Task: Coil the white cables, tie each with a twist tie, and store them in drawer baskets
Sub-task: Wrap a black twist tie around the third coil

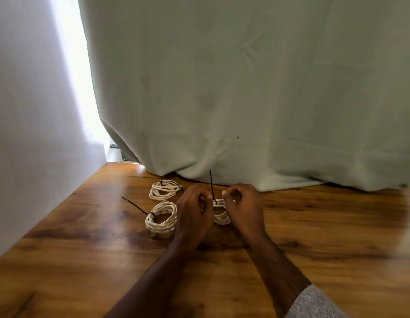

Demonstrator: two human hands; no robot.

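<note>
Behind, a pale curtain [245, 88] drapes onto the wooden table [314, 237].

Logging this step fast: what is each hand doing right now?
Left hand: fingers pinching the black tie on the coil.
Right hand: fingers curled, holding that coil.
</note>
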